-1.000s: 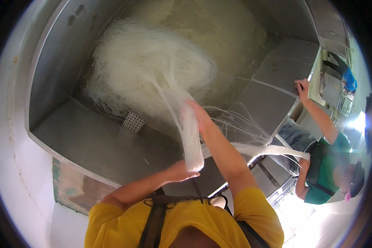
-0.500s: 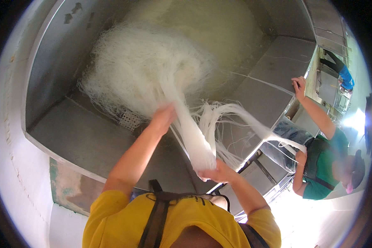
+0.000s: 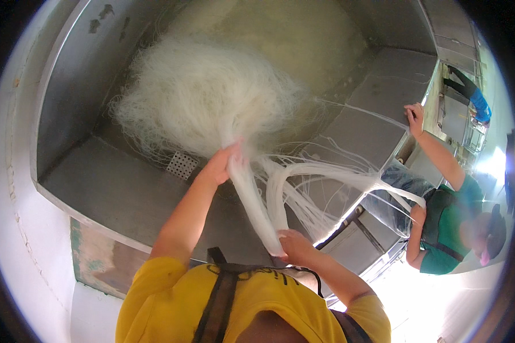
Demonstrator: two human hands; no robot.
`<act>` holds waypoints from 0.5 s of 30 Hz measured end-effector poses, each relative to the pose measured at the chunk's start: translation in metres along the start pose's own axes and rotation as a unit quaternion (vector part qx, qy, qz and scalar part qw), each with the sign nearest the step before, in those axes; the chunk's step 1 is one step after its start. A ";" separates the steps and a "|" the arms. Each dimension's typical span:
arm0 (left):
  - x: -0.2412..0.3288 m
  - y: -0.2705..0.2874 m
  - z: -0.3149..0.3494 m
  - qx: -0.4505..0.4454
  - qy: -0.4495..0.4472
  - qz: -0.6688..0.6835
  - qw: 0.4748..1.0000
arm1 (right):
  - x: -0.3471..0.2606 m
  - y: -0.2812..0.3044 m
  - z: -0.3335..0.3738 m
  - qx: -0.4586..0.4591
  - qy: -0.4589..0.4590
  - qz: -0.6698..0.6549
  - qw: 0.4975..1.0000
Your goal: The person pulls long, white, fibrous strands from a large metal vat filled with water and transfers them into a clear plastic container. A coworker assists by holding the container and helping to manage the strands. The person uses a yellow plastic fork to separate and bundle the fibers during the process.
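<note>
While clasping the upper stretch of a long white bundle of fine, thread-like strands in a curled left hand, holds its lower end in the bent fingers of the right hand; cannot tell how tightly. Above the near side of a wide grey metal tub, stretches up from there to a large, tangled white heap.
</note>
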State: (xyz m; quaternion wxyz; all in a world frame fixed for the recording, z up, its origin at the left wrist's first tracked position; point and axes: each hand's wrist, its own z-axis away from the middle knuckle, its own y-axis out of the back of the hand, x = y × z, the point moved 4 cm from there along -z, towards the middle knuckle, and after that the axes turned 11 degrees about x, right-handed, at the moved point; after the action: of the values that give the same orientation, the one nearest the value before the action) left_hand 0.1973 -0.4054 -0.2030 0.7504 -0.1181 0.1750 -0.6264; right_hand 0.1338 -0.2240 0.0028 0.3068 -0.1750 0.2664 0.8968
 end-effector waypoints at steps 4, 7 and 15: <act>-0.002 -0.014 0.065 -0.177 -0.010 -0.269 0.946 | 0.021 0.045 -0.029 0.329 -0.058 -0.080 0.939; -0.024 -0.024 0.102 -0.261 -0.071 -0.439 0.857 | 0.030 0.084 -0.071 0.420 -0.169 -0.498 0.740; -0.069 -0.028 0.156 -0.340 -0.379 -0.624 0.593 | 0.010 0.047 -0.202 0.069 -0.316 -0.709 0.627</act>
State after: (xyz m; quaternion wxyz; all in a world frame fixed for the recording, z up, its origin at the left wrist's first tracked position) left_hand 0.2259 -0.3491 -0.0417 0.0800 -0.6715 -0.0417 -0.7355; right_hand 0.1264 -0.3688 -0.1455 0.9243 0.0057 0.0078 0.3816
